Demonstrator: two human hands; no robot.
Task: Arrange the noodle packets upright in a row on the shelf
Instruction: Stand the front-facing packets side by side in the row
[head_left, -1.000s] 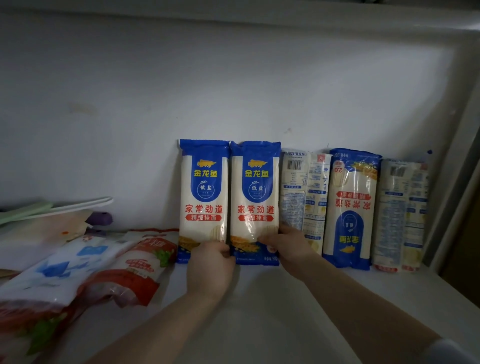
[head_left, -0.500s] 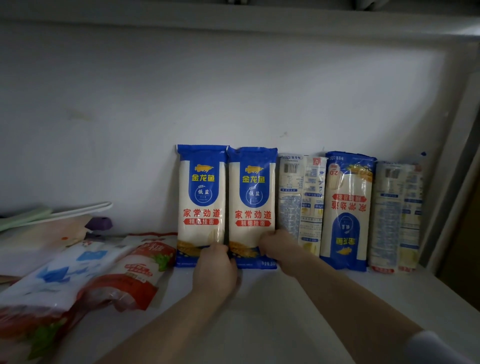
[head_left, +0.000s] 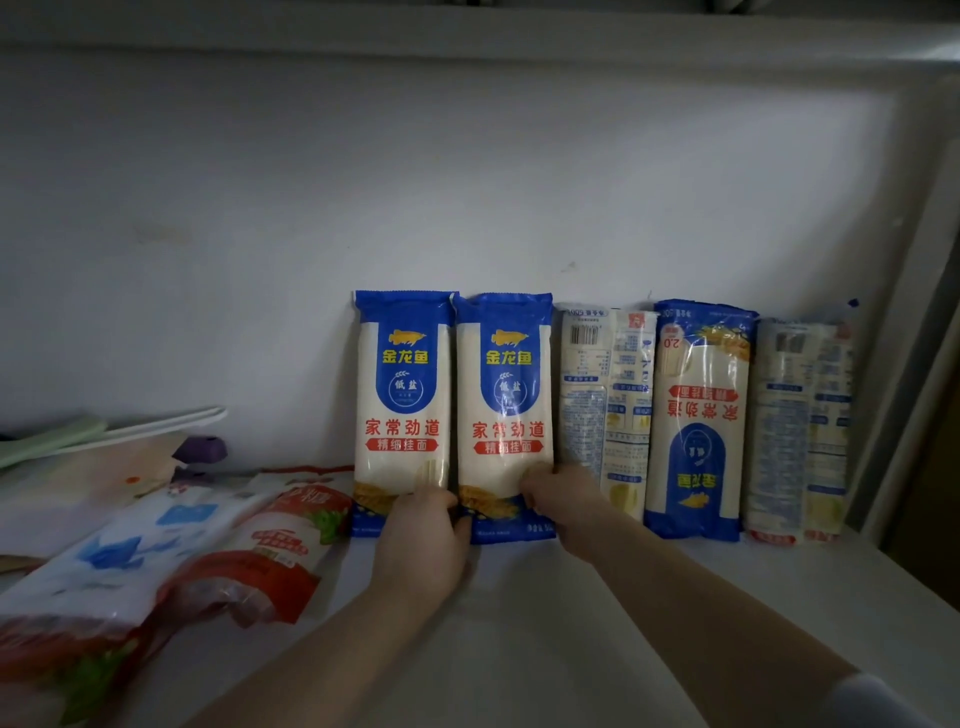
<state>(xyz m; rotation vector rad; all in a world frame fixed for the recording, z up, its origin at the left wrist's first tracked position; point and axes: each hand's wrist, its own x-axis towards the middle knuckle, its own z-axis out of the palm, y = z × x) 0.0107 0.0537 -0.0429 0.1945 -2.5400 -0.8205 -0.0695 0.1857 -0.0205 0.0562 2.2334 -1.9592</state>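
Five noodle packets standing upright in a row on the white shelf (head_left: 597, 613), backs leaning against the rear wall (head_left: 363, 197), edges touching or just beside one another.

Leftmost packet (head_left: 401, 410): blue top, front label facing out, right way up. Second packet (head_left: 505, 415): same design, same orientation, touching the first along its side. Third packet (head_left: 605, 410): back panel showing, barcode near the top, print inverted. Fourth packet (head_left: 701, 415): front facing out but upside down (blue arch at the bottom, red banner inverted). Fifth packet (head_left: 800, 431): back panel outward, nearest the right side wall, blurred print.

Left hand (head_left: 423, 540) at the foot of the row, over the seam between the first and second packets, fingers curled against their lower edges; whether pinching or only pressing, cannot tell. Right hand (head_left: 563, 506) at the lower right corner of the second packet, thumb and fingers curled onto that edge where it meets the third packet, gripping it there. Both forearms reaching in from below.

To the left, lying flat on the shelf: a red snack bag (head_left: 260, 561) and a white-and-blue bag (head_left: 119, 551) overlapping it. Behind those, a purple clip (head_left: 202, 449) and pale flat items (head_left: 104, 431), unclear in the dim light.
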